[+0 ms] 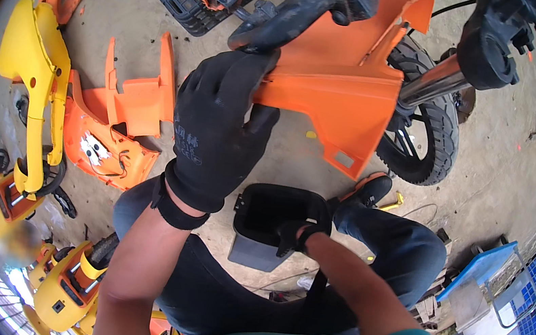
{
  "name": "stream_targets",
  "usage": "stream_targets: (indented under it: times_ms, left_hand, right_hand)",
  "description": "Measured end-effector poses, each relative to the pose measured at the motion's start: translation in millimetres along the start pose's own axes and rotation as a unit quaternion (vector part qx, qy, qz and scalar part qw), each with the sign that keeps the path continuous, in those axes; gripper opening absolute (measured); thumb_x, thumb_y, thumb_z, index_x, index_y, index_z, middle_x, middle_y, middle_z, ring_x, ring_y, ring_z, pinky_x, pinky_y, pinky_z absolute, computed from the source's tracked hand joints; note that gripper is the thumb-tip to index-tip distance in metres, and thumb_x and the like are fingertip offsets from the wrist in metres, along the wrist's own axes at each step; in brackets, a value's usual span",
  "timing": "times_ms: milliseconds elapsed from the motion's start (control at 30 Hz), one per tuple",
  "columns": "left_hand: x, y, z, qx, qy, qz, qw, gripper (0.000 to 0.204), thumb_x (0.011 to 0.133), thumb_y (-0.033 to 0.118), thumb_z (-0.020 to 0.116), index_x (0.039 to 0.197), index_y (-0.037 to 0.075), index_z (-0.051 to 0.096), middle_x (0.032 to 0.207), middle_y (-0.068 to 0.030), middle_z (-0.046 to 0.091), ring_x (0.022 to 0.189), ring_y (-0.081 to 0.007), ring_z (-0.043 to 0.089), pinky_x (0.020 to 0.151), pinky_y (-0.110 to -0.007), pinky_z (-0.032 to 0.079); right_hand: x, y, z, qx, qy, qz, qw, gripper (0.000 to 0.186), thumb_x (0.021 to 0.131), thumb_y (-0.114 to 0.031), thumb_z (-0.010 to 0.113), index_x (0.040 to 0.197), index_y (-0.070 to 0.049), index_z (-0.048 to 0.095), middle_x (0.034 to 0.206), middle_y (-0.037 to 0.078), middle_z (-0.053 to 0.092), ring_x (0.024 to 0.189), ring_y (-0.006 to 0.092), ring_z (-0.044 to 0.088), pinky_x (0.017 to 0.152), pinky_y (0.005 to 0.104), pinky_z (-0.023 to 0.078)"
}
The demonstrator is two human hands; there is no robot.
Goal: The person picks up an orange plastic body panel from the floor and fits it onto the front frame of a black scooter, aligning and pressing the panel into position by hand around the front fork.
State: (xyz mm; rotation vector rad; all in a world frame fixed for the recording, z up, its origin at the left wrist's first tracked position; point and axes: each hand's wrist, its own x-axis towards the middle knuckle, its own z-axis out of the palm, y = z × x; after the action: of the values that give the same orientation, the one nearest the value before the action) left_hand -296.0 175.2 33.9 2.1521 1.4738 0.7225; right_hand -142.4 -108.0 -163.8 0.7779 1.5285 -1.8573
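Left hand (pixel 222 127) clamped on orange panel (pixel 341 85).
Dark bin (pixel 255 252) is overlapped by right hand (pixel 295 236); grip, contents cannot be told.

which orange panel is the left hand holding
The orange panel beside the wheel, its edge in the left hand; orange panels farther left lie untouched.

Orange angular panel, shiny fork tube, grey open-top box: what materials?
Orange angular panel: likely moulded plastic, satin; thin edges, neat cutout.
Shiny fork tube: apparently polished metal; bright reflections.
Grey open-top box: probably matte plastic; dull, smooth walls, but painted metal possible.
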Motion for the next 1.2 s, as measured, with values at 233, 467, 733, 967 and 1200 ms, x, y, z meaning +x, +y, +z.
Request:
stream_targets:
  times_ms: [233, 467, 733, 967, 1200]
  left_hand:
    - [0.5, -5.5, -1.6, 0.018, 0.004, 0.081, 0.997, 0.060, 0.069, -0.001, 0.075, 0.126, 0.007, 0.058, 0.106, -0.0139, 0.062, 0.097, -0.0353, 0.060, 0.085, -0.044, 0.050]
    - [-5.8, -5.9, -0.2, 0.068, 0.015, 0.093, 0.993, 0.062, 0.073, 0.001, 0.075, 0.130, 0.005, 0.053, 0.109, -0.0161, 0.062, 0.099, -0.0365, 0.061, 0.085, -0.044, 0.050]
    - [-8.3, 10.0, 0.7, 0.148, 0.025, 0.073, 0.986, 0.052, 0.076, 0.009, 0.078, 0.125, 0.004, 0.059, 0.109, -0.0160, 0.065, 0.101, -0.0372, 0.062, 0.088, -0.045, 0.049]
    - [-9.9, 5.6, -0.3, 0.242, -0.020, 0.061, 0.968, 0.039, 0.083, 0.023, 0.072, 0.115, 0.004, 0.060, 0.103, -0.0170, 0.066, 0.094, -0.0354, 0.063, 0.082, -0.046, 0.049]
    - [-12.4, 1.8, 13.0, 0.270, -0.044, 0.036, 0.961, 0.030, 0.086, 0.021, 0.063, 0.110, 0.003, 0.056, 0.096, -0.0150, 0.065, 0.088, -0.0311, 0.066, 0.072, -0.043, 0.054]
  right_hand:
    - [-23.3, 46.9, -172.2, -0.021, 0.085, 0.008, 0.996, 0.077, 0.075, -0.047, 0.078, 0.135, -0.005, 0.055, 0.128, 0.017, 0.063, 0.115, 0.0325, 0.062, 0.100, 0.0408, 0.047]
    - [-88.0, -5.3, -233.7, -0.057, 0.368, -0.151, 0.916, 0.061, 0.088, -0.046, 0.070, 0.133, -0.009, 0.053, 0.109, 0.007, 0.070, 0.097, 0.0230, 0.068, 0.084, 0.0342, 0.054]
    - [-194.3, -62.5, -230.7, 0.015, 0.465, -0.228, 0.855, 0.047, 0.092, -0.039, 0.067, 0.125, -0.007, 0.059, 0.106, 0.017, 0.066, 0.097, 0.0351, 0.062, 0.087, 0.0421, 0.048]
    - [-247.5, -105.8, -187.9, 0.211, 0.452, -0.284, 0.819, 0.045, 0.094, -0.021, 0.065, 0.131, 0.000, 0.051, 0.094, 0.005, 0.061, 0.086, 0.0096, 0.062, 0.074, 0.0265, 0.053]
    - [-237.5, -142.2, -162.2, 0.204, 0.580, -0.248, 0.748, 0.028, 0.098, -0.023, 0.063, 0.110, 0.000, 0.055, 0.083, 0.004, 0.062, 0.076, 0.0080, 0.061, 0.067, 0.0248, 0.053]
